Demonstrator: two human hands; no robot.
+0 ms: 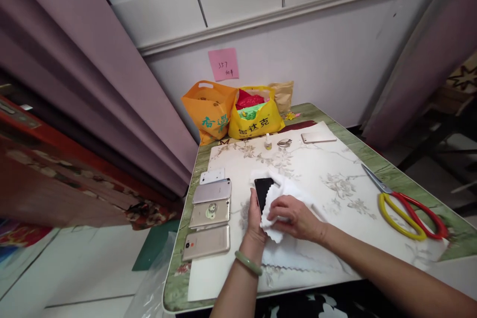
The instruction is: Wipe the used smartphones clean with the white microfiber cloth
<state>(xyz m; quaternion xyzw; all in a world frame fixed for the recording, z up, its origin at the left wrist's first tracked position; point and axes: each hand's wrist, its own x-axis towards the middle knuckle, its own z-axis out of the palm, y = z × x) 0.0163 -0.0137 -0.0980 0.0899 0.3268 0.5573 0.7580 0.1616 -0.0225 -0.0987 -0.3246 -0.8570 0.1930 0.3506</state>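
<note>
The person's left hand (255, 218) is gripping a black-screened phone (263, 191) above the white patterned sheet (346, 159). The right hand (293, 218) is pinching a white cloth (274, 198) between thumb and fingers, holding it over the lower part of the phone; more white fabric (294, 257) is lying beneath. A green bangle (248, 264) is circling the left wrist. To the left, four phones (220, 194) are lying in a column near the table's edge (172, 280). To the right, scissors (389, 192) are resting, blades pointing away. Farther off, a small bottle (268, 143) and a pale pink phone (318, 137) are sitting on the sheet; behind them, an orange bag (208, 104) and a yellow bag (257, 126) are standing near the wall (313, 64).
</note>
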